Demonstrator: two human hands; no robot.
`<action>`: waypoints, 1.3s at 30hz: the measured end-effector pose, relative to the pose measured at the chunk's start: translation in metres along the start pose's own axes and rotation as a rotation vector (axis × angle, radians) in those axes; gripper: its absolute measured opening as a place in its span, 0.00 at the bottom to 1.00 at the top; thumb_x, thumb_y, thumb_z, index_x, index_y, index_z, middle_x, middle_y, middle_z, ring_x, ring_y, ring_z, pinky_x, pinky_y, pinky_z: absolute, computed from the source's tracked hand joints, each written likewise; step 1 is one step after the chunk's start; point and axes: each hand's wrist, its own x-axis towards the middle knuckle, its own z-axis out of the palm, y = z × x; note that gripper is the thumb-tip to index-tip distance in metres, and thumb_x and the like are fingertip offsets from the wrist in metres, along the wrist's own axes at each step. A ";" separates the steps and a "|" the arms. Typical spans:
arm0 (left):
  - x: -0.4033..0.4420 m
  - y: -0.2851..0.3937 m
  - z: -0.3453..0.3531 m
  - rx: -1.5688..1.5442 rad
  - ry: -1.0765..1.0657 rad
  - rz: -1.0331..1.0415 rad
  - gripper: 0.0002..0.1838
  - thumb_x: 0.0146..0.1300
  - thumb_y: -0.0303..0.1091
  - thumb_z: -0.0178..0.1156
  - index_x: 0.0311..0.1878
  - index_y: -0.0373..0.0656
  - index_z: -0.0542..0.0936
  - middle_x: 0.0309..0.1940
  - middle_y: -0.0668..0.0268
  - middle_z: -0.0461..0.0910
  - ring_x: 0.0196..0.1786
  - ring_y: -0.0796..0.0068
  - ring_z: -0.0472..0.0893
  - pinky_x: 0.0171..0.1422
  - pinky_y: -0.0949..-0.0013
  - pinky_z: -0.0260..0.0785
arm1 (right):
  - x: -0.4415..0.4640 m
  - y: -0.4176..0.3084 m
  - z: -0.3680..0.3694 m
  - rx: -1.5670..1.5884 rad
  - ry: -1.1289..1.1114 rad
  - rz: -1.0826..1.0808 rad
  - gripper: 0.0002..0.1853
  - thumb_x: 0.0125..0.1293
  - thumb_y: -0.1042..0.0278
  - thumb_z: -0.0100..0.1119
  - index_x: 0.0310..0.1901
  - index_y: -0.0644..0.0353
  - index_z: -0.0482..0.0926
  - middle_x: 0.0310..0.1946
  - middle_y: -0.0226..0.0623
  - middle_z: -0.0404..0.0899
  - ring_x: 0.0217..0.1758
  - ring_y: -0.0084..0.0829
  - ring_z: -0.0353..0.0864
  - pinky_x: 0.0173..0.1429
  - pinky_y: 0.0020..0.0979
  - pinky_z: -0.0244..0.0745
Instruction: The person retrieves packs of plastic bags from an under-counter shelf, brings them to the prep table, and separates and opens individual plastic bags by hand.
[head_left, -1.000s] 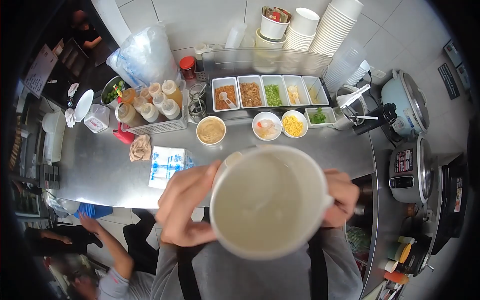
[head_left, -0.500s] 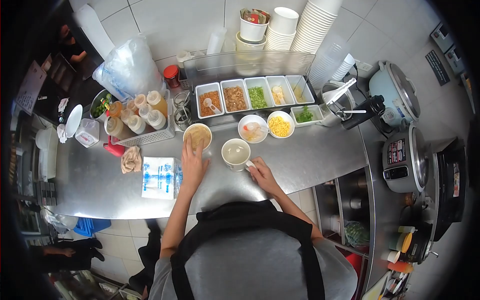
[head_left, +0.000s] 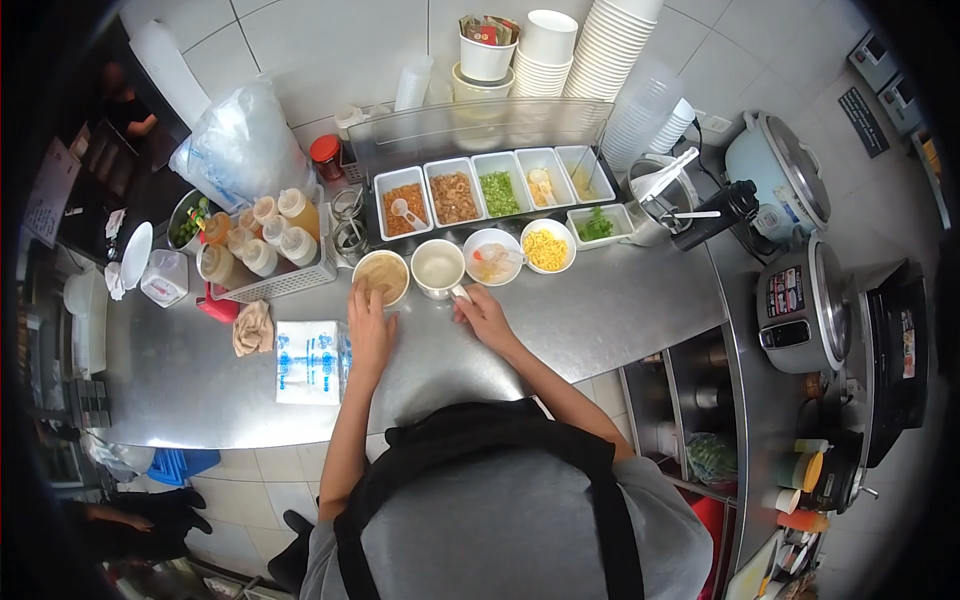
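From where I stand, at the far left a person (head_left: 128, 112) in the dark opening is mostly lost in shadow, and lower down the black border cuts off another person (head_left: 155, 515). Next come the bottles (head_left: 268, 236), crowded in a basket, so the lower parts of several are hidden. The packet (head_left: 306, 362) lies flat on the desk (head_left: 600, 305); its blue print is too small for me to read. Near it, the left hand (head_left: 372, 325) reaches to the tan-filled bowl (head_left: 407, 280). Its fingers cover the near edge, so I cannot tell whether this grip is clenched or only resting. The mug (head_left: 436, 292) stands upright on the desk, just right of that bowl; if it contains some liquid, I cannot make out. The right hand (head_left: 485, 314) has its grip closed around the mug's handle, partly hiding it. Just beside is the pale-filled bowl (head_left: 494, 232), its contents unclear to me. At the far right, the cooker (head_left: 800, 310) stands near the edge of my view, its label unreadable.
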 end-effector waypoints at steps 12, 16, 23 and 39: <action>0.003 -0.021 0.015 0.122 -0.024 -0.004 0.27 0.44 0.26 0.64 0.52 0.42 0.70 0.61 0.52 0.61 0.64 0.48 0.59 0.64 0.52 0.56 | 0.006 0.004 0.009 -0.146 0.176 0.104 0.13 0.67 0.63 0.49 0.45 0.66 0.71 0.33 0.40 0.80 0.32 0.27 0.82 0.35 0.25 0.75; -0.006 -0.001 -0.028 0.143 -0.021 -0.080 0.35 0.46 0.31 0.66 0.60 0.44 0.64 0.65 0.51 0.54 0.66 0.45 0.55 0.63 0.43 0.54 | 0.001 -0.017 -0.006 -0.173 0.026 0.205 0.17 0.67 0.67 0.49 0.55 0.66 0.68 0.42 0.39 0.78 0.35 0.29 0.83 0.38 0.24 0.77; -0.086 -0.030 -0.045 0.354 -0.292 -0.644 0.45 0.48 0.43 0.65 0.68 0.50 0.54 0.70 0.50 0.43 0.70 0.43 0.48 0.62 0.37 0.53 | -0.017 -0.074 -0.038 -0.091 0.032 0.214 0.17 0.66 0.70 0.50 0.55 0.66 0.69 0.43 0.43 0.75 0.29 0.28 0.81 0.35 0.24 0.77; -0.109 -0.090 -0.121 -0.477 -0.029 -0.395 0.07 0.49 0.26 0.60 0.34 0.39 0.78 0.32 0.56 0.78 0.35 0.57 0.79 0.40 0.64 0.71 | 0.017 -0.090 0.206 0.021 -0.766 0.334 0.35 0.51 0.73 0.68 0.62 0.57 0.63 0.57 0.41 0.59 0.49 0.30 0.74 0.49 0.25 0.73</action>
